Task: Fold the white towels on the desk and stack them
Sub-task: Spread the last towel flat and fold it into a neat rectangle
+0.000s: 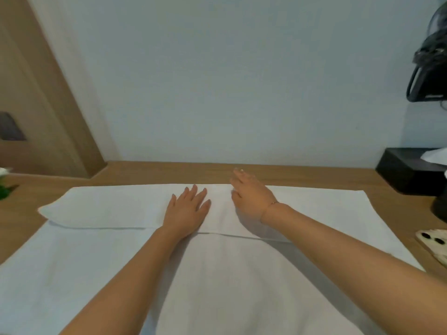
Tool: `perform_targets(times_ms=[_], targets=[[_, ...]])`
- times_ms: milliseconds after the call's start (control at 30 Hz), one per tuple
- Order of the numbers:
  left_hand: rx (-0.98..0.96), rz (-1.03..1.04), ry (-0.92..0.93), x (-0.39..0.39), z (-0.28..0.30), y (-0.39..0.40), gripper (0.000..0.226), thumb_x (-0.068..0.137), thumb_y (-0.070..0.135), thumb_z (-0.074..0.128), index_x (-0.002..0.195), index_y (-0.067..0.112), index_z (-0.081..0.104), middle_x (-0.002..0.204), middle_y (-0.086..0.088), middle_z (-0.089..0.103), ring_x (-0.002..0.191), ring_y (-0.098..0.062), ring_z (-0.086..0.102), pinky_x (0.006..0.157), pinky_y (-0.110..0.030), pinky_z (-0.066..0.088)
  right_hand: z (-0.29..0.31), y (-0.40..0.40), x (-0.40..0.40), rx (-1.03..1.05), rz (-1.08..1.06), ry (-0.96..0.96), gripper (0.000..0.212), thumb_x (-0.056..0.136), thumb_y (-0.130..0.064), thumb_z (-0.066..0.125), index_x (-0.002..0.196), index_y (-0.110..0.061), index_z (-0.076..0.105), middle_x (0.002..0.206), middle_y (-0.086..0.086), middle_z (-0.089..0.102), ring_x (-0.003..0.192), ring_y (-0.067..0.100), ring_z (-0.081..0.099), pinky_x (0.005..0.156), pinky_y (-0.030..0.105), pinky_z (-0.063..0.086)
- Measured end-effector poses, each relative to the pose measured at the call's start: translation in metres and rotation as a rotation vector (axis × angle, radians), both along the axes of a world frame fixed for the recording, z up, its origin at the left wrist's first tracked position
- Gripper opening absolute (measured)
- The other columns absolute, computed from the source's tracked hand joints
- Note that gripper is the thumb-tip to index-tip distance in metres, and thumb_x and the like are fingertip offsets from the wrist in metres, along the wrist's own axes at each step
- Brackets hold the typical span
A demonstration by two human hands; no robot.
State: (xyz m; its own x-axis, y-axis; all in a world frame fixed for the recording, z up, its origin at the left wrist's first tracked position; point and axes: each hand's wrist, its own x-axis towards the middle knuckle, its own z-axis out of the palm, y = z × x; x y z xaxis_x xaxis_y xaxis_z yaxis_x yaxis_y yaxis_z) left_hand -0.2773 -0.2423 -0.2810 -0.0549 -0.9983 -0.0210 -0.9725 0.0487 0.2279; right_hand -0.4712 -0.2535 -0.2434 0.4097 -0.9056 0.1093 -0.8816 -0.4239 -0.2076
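On the brown wooden bench [169,172], set against a pale wall, a large white cloth towel [217,274] lies spread flat and covers most of the surface. Its far portion is turned over toward the person, forming a doubled band [116,209] whose near edge runs across the towel just below the hands.

Left hand [187,209]: palm down on the doubled band, fingers straight and slightly spread, gripping nothing. Judged purpose: to pin the fold so the layers do not slip.

Right hand [251,194]: fingers extended and loose, at the far edge of the band, clamped on nothing; whether it presses the cloth or hovers just above cannot be told. A thin bracelet [273,203] sits at the wrist. Judged purpose: smoothing the crease outward.

The hands are near each other at mid-towel, not touching.

Other items: black box [406,170] at the far right, cream phone [433,240] at the right edge beside the towel, green leaves [4,187] at the left edge.

Assessment: first fold in hand; no stack of folded towels is visible.
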Motion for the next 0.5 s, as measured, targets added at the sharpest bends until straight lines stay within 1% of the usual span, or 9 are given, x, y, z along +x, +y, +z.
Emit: perform_targets(times_ms=[67,167,267,367,433,500], targets=[[-0.007,0.013,-0.015,0.016,-0.008,0.000,0.054,0.104,0.049,0.016,0.156,0.035,0.013,0.165,0.006,0.002,0.152,-0.015,-0.003,0.121,-0.045,-0.004,-0.014,-0.004,0.037,0.080,0.008,0.001,0.054,0.105,-0.032,0.022,0.153,-0.007,0.018,0.163,0.010,0.002,0.150,0.021,0.000,0.121,0.036,0.002],[-0.013,0.082,-0.051,0.047,-0.011,-0.004,0.056,0.102,0.054,0.012,0.155,0.037,0.009,0.165,0.007,0.000,0.152,-0.015,-0.005,0.121,-0.044,-0.006,-0.040,-0.003,0.059,0.100,-0.038,0.096,0.062,0.103,-0.045,0.012,0.155,-0.011,0.003,0.163,0.006,-0.004,0.150,0.017,-0.007,0.121,0.038,-0.003],[-0.014,0.202,-0.095,0.098,-0.009,-0.006,0.061,0.100,0.059,0.011,0.156,0.037,0.009,0.165,0.006,0.000,0.152,-0.017,-0.004,0.121,-0.045,-0.005,-0.046,-0.004,0.057,0.078,-0.043,0.103,0.065,0.102,-0.048,0.012,0.155,-0.011,0.001,0.163,0.005,-0.004,0.150,0.016,-0.006,0.121,0.036,-0.003],[0.013,0.288,-0.098,0.145,-0.007,-0.007,0.063,0.098,0.062,0.010,0.156,0.038,0.007,0.165,0.005,-0.001,0.152,-0.018,-0.005,0.121,-0.048,-0.005,-0.044,-0.006,0.061,0.096,-0.068,0.130,0.065,0.102,-0.046,0.012,0.155,-0.010,0.002,0.163,0.005,-0.005,0.150,0.016,-0.005,0.122,0.037,-0.002],[0.025,0.288,-0.111,0.154,-0.009,-0.008,0.065,0.096,0.066,0.008,0.155,0.039,0.005,0.165,0.005,-0.003,0.152,-0.019,-0.006,0.121,-0.049,-0.005,-0.038,-0.012,0.079,0.040,-0.087,0.205,0.062,0.103,-0.041,0.011,0.154,-0.007,0.006,0.163,0.005,-0.003,0.150,0.018,-0.005,0.122,0.040,0.001],[0.015,0.281,-0.112,0.153,-0.011,-0.009,0.066,0.095,0.069,0.008,0.155,0.042,0.006,0.165,0.005,-0.002,0.152,-0.019,-0.005,0.121,-0.049,-0.004,-0.030,-0.020,0.113,-0.037,-0.036,0.236,0.058,0.103,-0.036,0.010,0.154,-0.006,0.010,0.163,0.004,-0.003,0.150,0.018,-0.005,0.121,0.041,0.000]])
